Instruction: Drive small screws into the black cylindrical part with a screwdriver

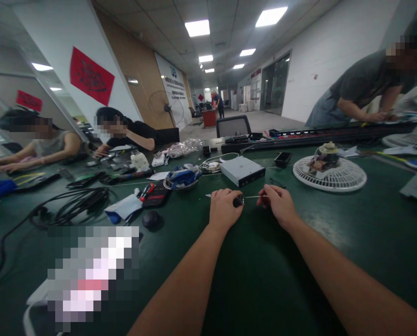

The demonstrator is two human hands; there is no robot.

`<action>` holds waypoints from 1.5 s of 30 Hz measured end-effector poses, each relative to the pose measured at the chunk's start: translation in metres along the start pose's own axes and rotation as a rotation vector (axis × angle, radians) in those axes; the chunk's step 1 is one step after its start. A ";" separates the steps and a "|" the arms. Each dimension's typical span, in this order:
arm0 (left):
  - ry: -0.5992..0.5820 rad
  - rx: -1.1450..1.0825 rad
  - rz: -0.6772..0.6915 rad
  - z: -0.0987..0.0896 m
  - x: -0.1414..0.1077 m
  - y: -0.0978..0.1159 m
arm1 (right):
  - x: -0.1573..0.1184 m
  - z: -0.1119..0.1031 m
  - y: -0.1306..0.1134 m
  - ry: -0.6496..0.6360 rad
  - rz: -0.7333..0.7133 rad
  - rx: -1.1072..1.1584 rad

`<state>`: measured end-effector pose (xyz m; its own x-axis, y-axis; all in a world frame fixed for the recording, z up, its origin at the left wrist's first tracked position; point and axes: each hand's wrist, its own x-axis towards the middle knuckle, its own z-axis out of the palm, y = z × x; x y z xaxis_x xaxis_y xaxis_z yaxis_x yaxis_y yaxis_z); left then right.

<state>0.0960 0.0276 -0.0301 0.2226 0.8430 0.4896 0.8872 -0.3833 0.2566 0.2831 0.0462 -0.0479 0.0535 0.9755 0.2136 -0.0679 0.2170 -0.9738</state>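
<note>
Left hand here, grip wrapped round dark piece; right hand opposite, fingertips pinched on thin rod spanning gap between them! Both over worktop, just this side of drive; fan grille off right, red tool out left.

We are in an open office doubling as a workshop: ceiling light panels, a lettered wall sign and a mesh-backed chair surround our green worktop, strewn with coiled cables and a white fan grille.
</note>
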 end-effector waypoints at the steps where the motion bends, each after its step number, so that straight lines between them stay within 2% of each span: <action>1: -0.001 0.003 -0.006 0.000 0.000 0.000 | 0.000 0.000 0.000 -0.009 0.001 -0.018; 5: -0.014 0.000 0.010 -0.001 0.000 0.002 | 0.001 -0.001 -0.001 -0.069 0.009 0.046; 10: -0.019 -0.017 0.021 -0.002 0.000 0.003 | 0.001 -0.001 -0.001 0.025 0.035 0.071; 15: -0.018 -0.022 0.035 -0.001 0.000 0.003 | 0.001 0.000 -0.002 -0.036 0.024 0.087; 20: -0.006 -0.016 0.030 -0.001 0.000 0.002 | 0.001 0.000 -0.003 0.019 0.032 0.066; 24: -0.030 -0.010 0.021 -0.001 0.000 0.004 | 0.000 0.000 -0.004 -0.046 0.024 0.109; 29: -0.026 -0.015 0.017 -0.001 0.001 0.003 | 0.001 0.000 -0.002 0.025 0.033 0.064; 33: -0.007 -0.019 0.043 0.001 0.000 0.001 | 0.000 0.001 -0.003 -0.051 0.034 0.091; 38: -0.004 -0.033 0.057 0.002 0.000 0.001 | 0.000 0.000 -0.003 0.035 0.019 0.092; 42: -0.017 -0.034 0.055 0.000 0.000 0.002 | 0.000 0.001 -0.002 -0.041 0.033 0.066; 45: -0.028 -0.039 0.068 -0.001 0.000 0.002 | 0.000 0.000 -0.003 0.003 0.029 0.122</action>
<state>0.0978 0.0263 -0.0289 0.2934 0.8245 0.4838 0.8533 -0.4540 0.2564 0.2830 0.0460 -0.0451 0.0528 0.9813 0.1851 -0.1906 0.1919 -0.9627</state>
